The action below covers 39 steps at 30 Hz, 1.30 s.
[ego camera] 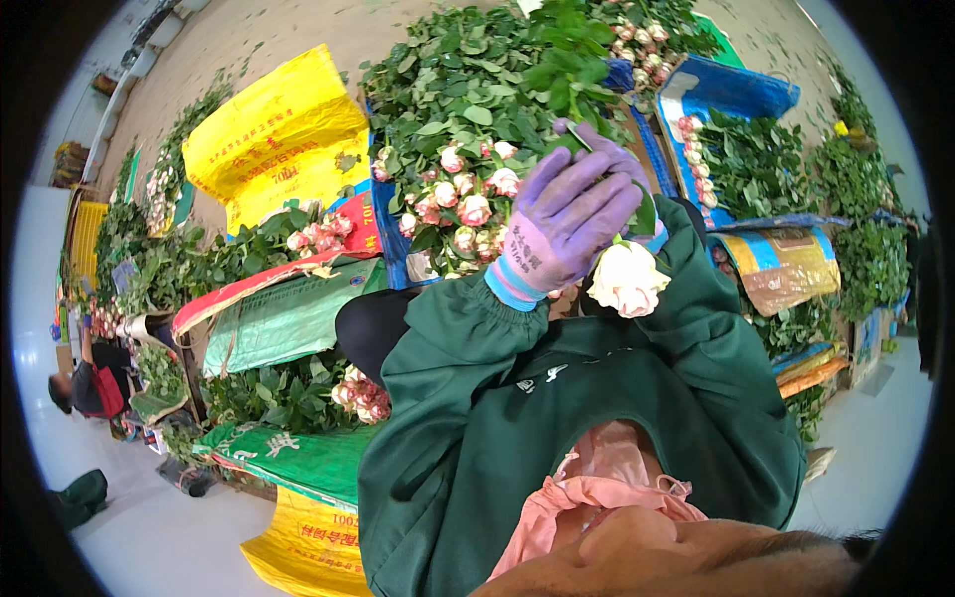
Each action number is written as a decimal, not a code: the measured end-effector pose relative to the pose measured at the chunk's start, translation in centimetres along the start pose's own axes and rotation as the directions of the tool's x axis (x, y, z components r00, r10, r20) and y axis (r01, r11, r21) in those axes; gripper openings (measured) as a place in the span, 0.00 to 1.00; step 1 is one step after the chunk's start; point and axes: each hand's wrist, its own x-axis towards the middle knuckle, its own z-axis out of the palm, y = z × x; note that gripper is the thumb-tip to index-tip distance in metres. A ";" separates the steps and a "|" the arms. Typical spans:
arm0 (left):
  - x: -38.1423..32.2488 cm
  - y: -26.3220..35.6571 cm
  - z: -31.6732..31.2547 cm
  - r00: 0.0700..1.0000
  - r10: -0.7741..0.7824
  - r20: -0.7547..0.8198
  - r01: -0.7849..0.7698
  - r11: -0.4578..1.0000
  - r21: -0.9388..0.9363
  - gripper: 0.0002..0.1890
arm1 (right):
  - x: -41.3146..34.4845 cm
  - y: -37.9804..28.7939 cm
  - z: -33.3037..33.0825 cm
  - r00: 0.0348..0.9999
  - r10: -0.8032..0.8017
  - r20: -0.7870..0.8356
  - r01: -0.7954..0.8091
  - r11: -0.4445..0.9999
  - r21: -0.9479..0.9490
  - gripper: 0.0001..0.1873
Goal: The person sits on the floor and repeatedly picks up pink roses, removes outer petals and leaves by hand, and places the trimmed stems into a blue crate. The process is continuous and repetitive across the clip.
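Note:
A pale, pink-edged rose (629, 279) hangs bloom-down towards my chest, its leafy upper stem (573, 82) pointing away from me. My left hand (574, 209), in a pink and purple glove, lies over the stem with its fingers curled around it. Partly hidden behind it, my right hand (613, 153) wears a matching glove and closes on the stem farther up. A pale sliver shows between the right thumb and fingers; I cannot tell what it is. Beneath the hands lies a heap of pink-and-white roses (466, 205) with dense leaves.
A yellow woven sack (283, 134) and a green one (298, 313) are draped by bundled roses on my left. On my right, a blue sheet (724, 86) borders more roses (697, 164). A person (93, 377) is at the far left. Scattered leaves cover the floor (298, 22) ahead.

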 end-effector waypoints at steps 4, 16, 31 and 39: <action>-4.5 -0.8 0.2 0.984 -0.106 0.141 0.107 0.994 0.000 0.24 | 0.2 1.6 -3.9 0.982 -0.070 -0.177 0.079 0.996 0.045 0.21; -10.7 -1.9 -2.5 0.119 -0.831 0.543 0.752 -0.282 -0.596 0.18 | 7.3 0.9 -1.1 0.879 -0.345 -0.329 -0.077 0.578 -0.812 0.20; -12.8 -44.1 -19.9 0.135 -0.897 -0.422 0.877 0.306 -0.370 0.11 | 19.0 -4.8 -6.0 0.961 -0.220 -0.164 -0.222 -0.267 -0.938 0.25; -16.5 -57.5 -21.5 0.109 -0.899 -0.424 0.834 -0.150 0.532 0.18 | 12.8 -8.0 -11.4 0.717 -0.362 -0.595 -0.543 0.244 -0.803 0.25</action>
